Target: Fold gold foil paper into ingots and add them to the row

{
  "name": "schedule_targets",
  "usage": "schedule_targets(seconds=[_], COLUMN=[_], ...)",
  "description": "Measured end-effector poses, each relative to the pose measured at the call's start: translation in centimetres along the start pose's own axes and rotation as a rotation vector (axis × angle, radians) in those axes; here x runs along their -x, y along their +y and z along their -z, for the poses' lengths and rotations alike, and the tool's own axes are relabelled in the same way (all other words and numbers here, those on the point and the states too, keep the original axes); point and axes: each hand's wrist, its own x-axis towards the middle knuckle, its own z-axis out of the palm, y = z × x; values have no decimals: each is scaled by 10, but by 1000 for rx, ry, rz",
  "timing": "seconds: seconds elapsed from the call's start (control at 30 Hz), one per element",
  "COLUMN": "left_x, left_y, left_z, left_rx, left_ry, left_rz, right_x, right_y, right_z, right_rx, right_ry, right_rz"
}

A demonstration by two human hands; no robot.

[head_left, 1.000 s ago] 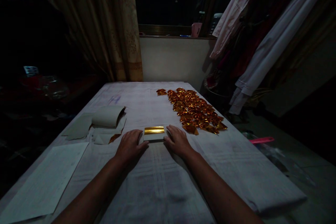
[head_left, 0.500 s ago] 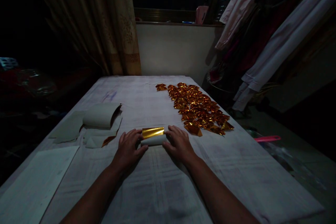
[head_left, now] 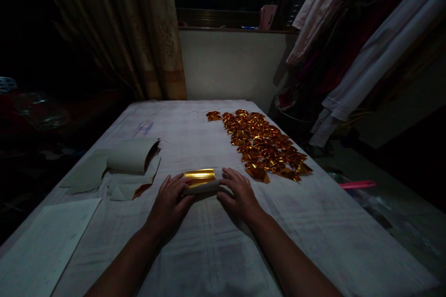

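Note:
A small sheet of gold foil paper (head_left: 200, 176) with a pale backing lies curled over the cloth in front of me. Its near edge forms a grey roll or fold. My left hand (head_left: 171, 200) grips the left end between thumb and fingers. At the opposite end, my right hand (head_left: 240, 193) has its thumb and fingertips closed about the paper's edge. Both forearms reach in from the bottom of the view. To the right of the hands lies a pile of folded gold foil pieces (head_left: 266, 144), with one piece (head_left: 213, 115) a little apart at its far left.
At the left lie pale-backed foil sheets (head_left: 128, 155), one curled up, and a large white sheet (head_left: 52, 241). A plaid cloth (head_left: 181, 260) covers the table. Beyond are a curtain (head_left: 153, 32), a pink cup (head_left: 267, 17) on the sill and hanging clothes (head_left: 362, 60).
The foil paper's near edge has turned up and looks darker and slimmer, with more gold showing. Both hands stay at its ends; the view has shifted slightly.

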Motion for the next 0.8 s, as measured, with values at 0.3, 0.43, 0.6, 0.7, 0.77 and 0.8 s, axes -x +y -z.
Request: schedule_targets(seconds=[0.3,0.43,0.6,0.7,0.77,0.8], left_x=[-4,-6,-13,-15,-14,-14], left_y=[30,32,26,22,19,16], left_z=[11,7,2,3,5,5], left_rx=[643,786,387,108,-38,-98], left_ry=[121,98,125,52,24,19], left_rz=[444,577,498,418,363,326], right_x=[-3,0,1,3,5,6], right_y=[-15,-29,-28,-24,-22,-22], right_z=[4,7,11,13,14,13], right_rx=[-273,-422,-217,-182,-164,-142], right_ry=[120,23,-8,-71,-123,-140], right_rz=[0,-127,-5,137,185,187])
